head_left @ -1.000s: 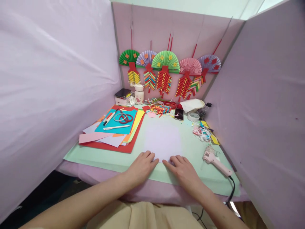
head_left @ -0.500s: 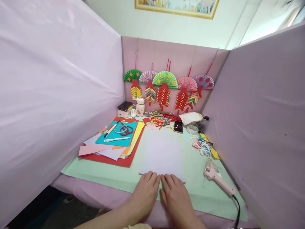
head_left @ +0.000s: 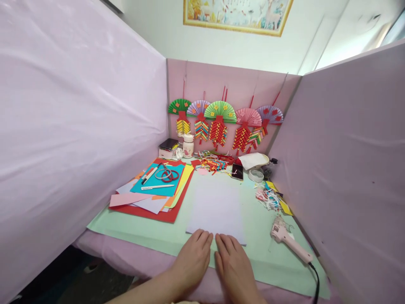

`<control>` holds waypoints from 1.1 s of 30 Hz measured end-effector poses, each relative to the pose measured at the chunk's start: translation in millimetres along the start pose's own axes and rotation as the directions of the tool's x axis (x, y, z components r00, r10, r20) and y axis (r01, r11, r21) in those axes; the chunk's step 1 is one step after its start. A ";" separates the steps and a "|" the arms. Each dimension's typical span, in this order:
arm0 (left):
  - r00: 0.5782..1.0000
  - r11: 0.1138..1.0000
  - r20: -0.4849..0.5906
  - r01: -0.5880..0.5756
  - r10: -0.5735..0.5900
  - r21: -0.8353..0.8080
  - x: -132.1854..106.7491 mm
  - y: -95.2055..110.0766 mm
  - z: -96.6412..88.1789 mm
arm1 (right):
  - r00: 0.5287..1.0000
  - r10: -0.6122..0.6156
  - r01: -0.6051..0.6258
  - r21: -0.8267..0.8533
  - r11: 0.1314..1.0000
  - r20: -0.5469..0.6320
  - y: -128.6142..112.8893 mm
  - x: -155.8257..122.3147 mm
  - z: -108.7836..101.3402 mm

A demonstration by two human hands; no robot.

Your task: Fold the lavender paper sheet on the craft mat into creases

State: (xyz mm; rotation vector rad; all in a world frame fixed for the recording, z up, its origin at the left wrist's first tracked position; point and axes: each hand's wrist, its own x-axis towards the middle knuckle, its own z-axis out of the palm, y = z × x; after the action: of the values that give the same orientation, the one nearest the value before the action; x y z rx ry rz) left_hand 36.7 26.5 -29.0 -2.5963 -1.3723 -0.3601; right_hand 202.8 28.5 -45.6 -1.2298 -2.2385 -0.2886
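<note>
A pale lilac sheet of paper lies flat on the green mat in front of me. My left hand and my right hand rest side by side at the sheet's near edge. Their fingers are stretched out flat, with the fingertips touching the paper's edge. Neither hand holds anything.
A stack of coloured paper with pens and scissors lies to the left. A pink glue gun with its cord lies at the right. A phone, tape roll, paper scraps and a jar stand behind. Paper fans hang on the back partition.
The view has tilted upward, showing more wall. My hands came together from apart and stay flat at the sheet's near edge.
</note>
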 end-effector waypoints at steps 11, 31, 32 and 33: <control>0.984 0.981 -0.069 0.153 -0.162 -0.121 -9.3 -1.8 -1.0 | 0.997 -0.015 0.007 -0.105 0.994 -0.070 12.9 -14.5 1.1; 0.955 0.963 -0.128 0.261 -0.268 -0.069 -30.8 -19.0 -7.5 | 0.994 0.027 -0.037 -0.090 0.995 -0.103 39.2 -36.7 -6.5; 0.957 0.966 -0.131 0.254 -0.259 -0.057 -31.4 -19.1 -7.7 | 0.995 0.021 -0.030 -0.091 0.995 -0.100 40.4 -37.5 -7.0; 0.958 0.967 -0.134 0.249 -0.253 -0.047 -32.1 -19.3 -7.7 | 0.995 0.015 -0.025 -0.093 0.995 -0.101 41.5 -38.4 -7.1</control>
State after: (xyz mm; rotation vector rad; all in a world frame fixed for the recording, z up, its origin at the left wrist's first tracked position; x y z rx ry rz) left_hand 2.3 9.9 -30.2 -2.3695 -1.6604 -0.5902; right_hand 255.9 21.3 -64.9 -1.2575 -2.1474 -0.4430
